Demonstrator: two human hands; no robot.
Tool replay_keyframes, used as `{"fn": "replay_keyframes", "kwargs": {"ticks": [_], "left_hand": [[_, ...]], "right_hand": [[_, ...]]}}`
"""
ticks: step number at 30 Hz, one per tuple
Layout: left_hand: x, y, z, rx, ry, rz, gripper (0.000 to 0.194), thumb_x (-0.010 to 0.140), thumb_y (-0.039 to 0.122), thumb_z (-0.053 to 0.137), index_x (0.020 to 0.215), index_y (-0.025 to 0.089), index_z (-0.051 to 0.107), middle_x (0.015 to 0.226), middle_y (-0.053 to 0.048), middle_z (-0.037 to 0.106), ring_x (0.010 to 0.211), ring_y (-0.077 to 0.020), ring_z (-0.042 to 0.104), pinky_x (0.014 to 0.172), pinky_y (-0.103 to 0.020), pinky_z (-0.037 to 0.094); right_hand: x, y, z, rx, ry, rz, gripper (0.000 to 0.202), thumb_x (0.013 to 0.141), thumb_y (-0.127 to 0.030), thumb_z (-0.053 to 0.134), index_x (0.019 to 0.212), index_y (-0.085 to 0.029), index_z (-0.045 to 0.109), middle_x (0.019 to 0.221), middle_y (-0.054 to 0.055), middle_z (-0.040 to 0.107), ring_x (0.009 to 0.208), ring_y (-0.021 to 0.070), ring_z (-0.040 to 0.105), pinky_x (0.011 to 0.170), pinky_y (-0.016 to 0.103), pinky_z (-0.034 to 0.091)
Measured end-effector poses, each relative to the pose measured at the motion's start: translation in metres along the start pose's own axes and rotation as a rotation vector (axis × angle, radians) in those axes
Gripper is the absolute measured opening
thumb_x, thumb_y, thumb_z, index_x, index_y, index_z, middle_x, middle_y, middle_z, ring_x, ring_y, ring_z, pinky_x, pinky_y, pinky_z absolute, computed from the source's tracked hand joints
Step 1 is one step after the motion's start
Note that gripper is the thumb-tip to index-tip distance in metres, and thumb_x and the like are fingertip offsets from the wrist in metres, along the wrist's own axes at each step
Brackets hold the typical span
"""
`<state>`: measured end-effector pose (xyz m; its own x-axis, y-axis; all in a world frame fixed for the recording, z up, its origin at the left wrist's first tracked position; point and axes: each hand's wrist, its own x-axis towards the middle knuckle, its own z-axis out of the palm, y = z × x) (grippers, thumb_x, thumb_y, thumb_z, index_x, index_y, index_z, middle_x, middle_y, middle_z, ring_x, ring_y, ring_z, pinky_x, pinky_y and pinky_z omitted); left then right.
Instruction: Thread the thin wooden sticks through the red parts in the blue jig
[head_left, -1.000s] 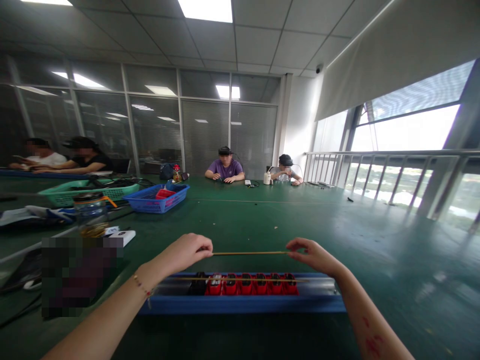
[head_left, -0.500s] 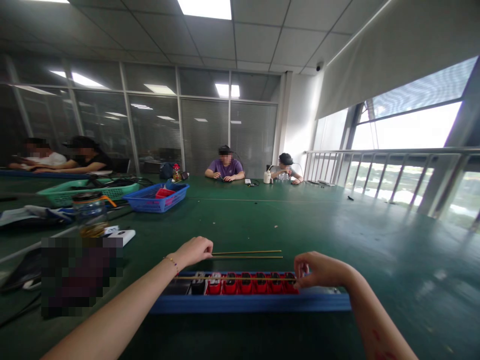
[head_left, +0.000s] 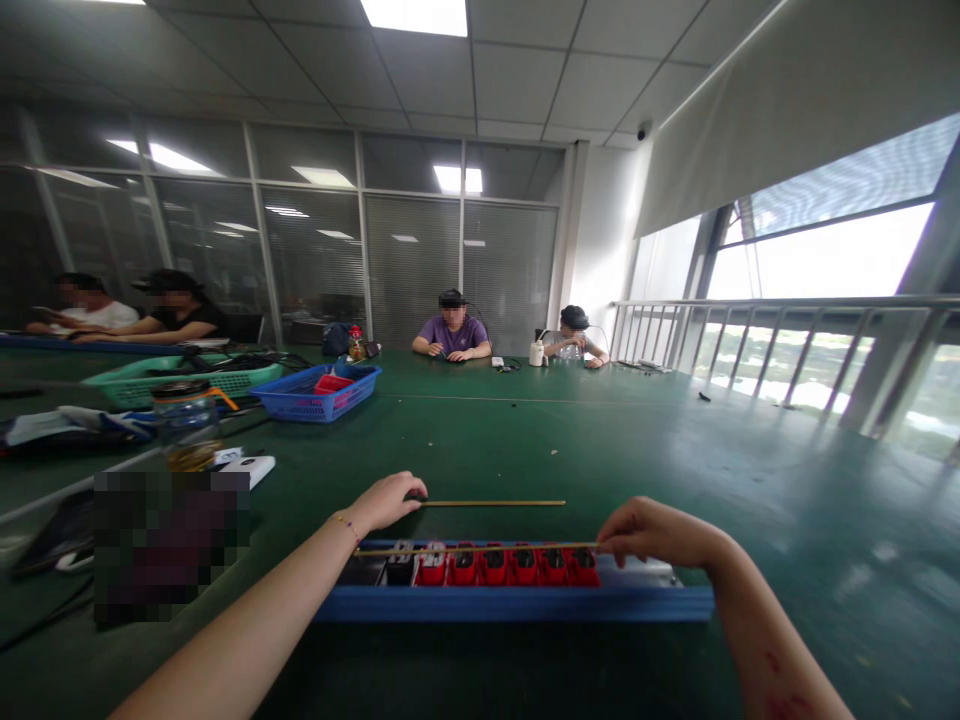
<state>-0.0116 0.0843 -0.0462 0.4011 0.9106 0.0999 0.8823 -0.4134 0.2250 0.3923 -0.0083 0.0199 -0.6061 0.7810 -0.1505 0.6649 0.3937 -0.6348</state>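
Note:
My left hand [head_left: 390,500] is closed at the left end of a thin gold-coloured rod [head_left: 495,503], which lies behind the blue tray. My right hand [head_left: 649,530] pinches the right end of a second thin gold-coloured rod [head_left: 480,549], which runs lengthwise over the tray. Below that rod, the long blue tray [head_left: 517,604] holds a row of several red pieces with dark tops [head_left: 493,568]. A black piece [head_left: 400,568] sits at the row's left end. Its grey metallic inner surface shows to the right of the row, under my right hand.
Left on the green table are a blue basket [head_left: 319,395] with a red item, a green basket [head_left: 184,380] with dark cables, a lidded jar [head_left: 184,425] and a white device [head_left: 255,468]. Several people sit across and at far left. A railing [head_left: 780,303] runs along the right.
Two rods showed beside my left hand before; only one is distinguishable now. The rod over the tray has shifted slightly away from me, with my right hand's fingers closing on its end.

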Motion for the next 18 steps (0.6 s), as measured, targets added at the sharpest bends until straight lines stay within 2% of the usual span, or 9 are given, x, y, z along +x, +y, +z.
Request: {"fn": "replay_keyframes", "kwargs": {"ticks": [4, 12, 15, 18], "left_hand": [[0.003, -0.002, 0.002, -0.018, -0.005, -0.006, 0.020, 0.075, 0.031, 0.046, 0.085, 0.023, 0.061, 0.086, -0.002, 0.059, 0.079, -0.0148, 0.055, 0.071, -0.023, 0.040], [0.005, -0.004, 0.001, -0.052, -0.023, 0.008, 0.021, 0.073, 0.033, 0.047, 0.085, 0.023, 0.062, 0.081, 0.000, 0.061, 0.074, -0.0134, 0.055, 0.066, -0.020, 0.038], [0.003, -0.003, 0.001, -0.056, -0.020, 0.012, 0.022, 0.073, 0.034, 0.047, 0.085, 0.024, 0.063, 0.082, 0.000, 0.062, 0.074, -0.0135, 0.056, 0.065, -0.020, 0.038], [0.000, -0.001, 0.000, -0.053, -0.010, 0.013, 0.025, 0.075, 0.037, 0.045, 0.086, 0.023, 0.063, 0.085, -0.001, 0.061, 0.075, -0.0139, 0.056, 0.066, -0.020, 0.039]], "right_hand": [[-0.006, 0.007, -0.007, 0.116, 0.131, 0.006, 0.043, 0.074, -0.051, 0.048, 0.089, -0.013, 0.065, 0.064, 0.003, 0.059, 0.052, 0.0101, 0.046, 0.047, 0.020, 0.036], [0.001, 0.054, -0.004, 0.207, 0.265, 0.073, 0.046, 0.072, -0.052, 0.050, 0.087, -0.011, 0.065, 0.067, 0.004, 0.061, 0.058, 0.0124, 0.051, 0.054, 0.023, 0.041], [0.013, 0.063, 0.000, 0.141, 0.277, 0.104, 0.046, 0.072, -0.052, 0.049, 0.085, -0.012, 0.065, 0.068, 0.005, 0.063, 0.059, 0.0140, 0.054, 0.055, 0.024, 0.043], [0.030, 0.065, 0.004, -0.064, 0.305, 0.124, 0.039, 0.072, -0.048, 0.051, 0.080, -0.014, 0.067, 0.068, 0.005, 0.065, 0.061, 0.0162, 0.056, 0.056, 0.025, 0.043]]}}
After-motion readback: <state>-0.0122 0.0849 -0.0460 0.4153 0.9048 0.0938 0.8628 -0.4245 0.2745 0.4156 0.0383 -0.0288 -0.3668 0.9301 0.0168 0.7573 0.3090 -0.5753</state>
